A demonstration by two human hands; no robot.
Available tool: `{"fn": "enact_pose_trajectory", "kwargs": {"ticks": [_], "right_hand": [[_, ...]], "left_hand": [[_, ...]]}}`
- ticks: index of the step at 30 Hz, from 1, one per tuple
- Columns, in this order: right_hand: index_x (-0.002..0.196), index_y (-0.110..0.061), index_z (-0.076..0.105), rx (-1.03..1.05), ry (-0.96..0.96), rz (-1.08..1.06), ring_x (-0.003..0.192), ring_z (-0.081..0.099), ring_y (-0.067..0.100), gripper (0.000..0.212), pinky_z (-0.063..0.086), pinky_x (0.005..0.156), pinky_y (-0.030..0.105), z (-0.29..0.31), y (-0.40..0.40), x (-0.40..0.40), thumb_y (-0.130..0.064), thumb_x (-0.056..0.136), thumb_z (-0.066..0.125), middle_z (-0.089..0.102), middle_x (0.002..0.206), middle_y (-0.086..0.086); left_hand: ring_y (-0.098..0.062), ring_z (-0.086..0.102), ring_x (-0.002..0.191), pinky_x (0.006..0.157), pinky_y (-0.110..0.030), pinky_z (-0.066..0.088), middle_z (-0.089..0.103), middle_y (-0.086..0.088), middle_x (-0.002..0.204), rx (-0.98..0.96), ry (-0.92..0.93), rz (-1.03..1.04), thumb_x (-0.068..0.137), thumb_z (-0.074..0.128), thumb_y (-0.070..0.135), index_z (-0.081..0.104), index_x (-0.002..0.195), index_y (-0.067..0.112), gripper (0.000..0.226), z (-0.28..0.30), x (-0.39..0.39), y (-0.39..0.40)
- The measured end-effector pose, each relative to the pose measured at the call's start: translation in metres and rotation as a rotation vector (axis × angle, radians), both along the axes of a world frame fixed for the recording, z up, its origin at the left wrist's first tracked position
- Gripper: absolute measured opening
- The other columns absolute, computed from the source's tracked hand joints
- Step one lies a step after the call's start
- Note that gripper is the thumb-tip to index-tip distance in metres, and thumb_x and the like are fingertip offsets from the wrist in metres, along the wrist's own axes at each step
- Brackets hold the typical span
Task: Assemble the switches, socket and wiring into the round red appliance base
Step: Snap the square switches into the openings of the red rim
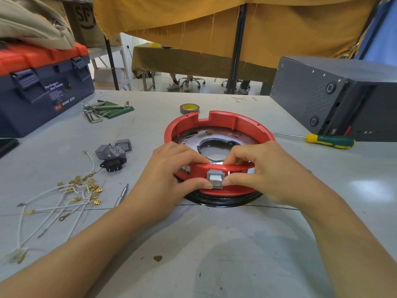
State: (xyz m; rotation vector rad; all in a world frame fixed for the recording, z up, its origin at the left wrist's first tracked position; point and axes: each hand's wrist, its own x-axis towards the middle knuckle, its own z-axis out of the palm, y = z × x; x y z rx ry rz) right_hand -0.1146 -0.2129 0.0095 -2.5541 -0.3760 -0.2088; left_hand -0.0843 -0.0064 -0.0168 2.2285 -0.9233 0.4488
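Observation:
The round red appliance base (221, 123) lies on the grey table with a metal plate inside and a black ring beneath. A grey rocker switch (215, 179) sits in an opening in its near wall. My left hand (171, 173) grips the near rim, its thumb pressing the switch's left side and its fingers curled over the rim. My right hand (264, 171) mirrors it, thumb on the switch's right side. Two more grey switches (113, 148) and a black socket (112, 164) lie to the left. White wires with brass terminals (71, 196) are spread at the left.
A blue and orange toolbox (40, 87) stands at the back left, with hex keys (103, 110) on a green pouch in front. A tape roll (189, 108) lies behind the base. A green-yellow screwdriver (328, 140) and a dark metal case (335, 97) are to the right. A small pen-like tool (122, 194) lies near my left wrist.

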Motion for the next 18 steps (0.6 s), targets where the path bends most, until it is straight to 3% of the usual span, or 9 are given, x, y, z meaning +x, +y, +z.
{"fn": "enact_pose_trajectory", "kwargs": {"ticks": [7,12,18], "right_hand": [[0.084,-0.033,0.065,0.006,-0.017,0.008,0.08,0.056,-0.004,0.013,0.044,0.062,0.01,0.0006,0.0019,-0.0011,-0.037,0.076,0.073,0.061,0.078,-0.02],[0.086,-0.029,0.067,0.025,-0.021,0.004,0.081,0.057,-0.001,0.014,0.045,0.07,0.015,-0.0005,0.003,-0.0007,-0.036,0.076,0.073,0.064,0.08,-0.016],[0.087,-0.034,0.063,0.007,-0.102,-0.028,0.079,0.059,0.005,0.011,0.049,0.069,0.022,-0.0048,0.008,-0.0007,-0.038,0.078,0.069,0.066,0.084,-0.014]], "left_hand": [[-0.013,0.054,0.093,0.091,-0.027,0.037,0.065,0.009,0.091,-0.008,-0.01,0.012,0.073,0.069,0.04,0.069,0.096,0.02,0.031,0.0,-0.0013,-0.0025],[-0.013,0.053,0.092,0.089,-0.026,0.039,0.064,0.006,0.09,-0.003,-0.003,0.03,0.072,0.068,0.04,0.069,0.094,0.018,0.031,-0.0002,-0.0006,-0.0035],[-0.014,0.052,0.102,0.095,-0.03,0.038,0.064,0.006,0.099,0.024,-0.036,0.042,0.078,0.069,0.035,0.069,0.103,0.017,0.031,-0.0002,0.0017,0.0006]]}}
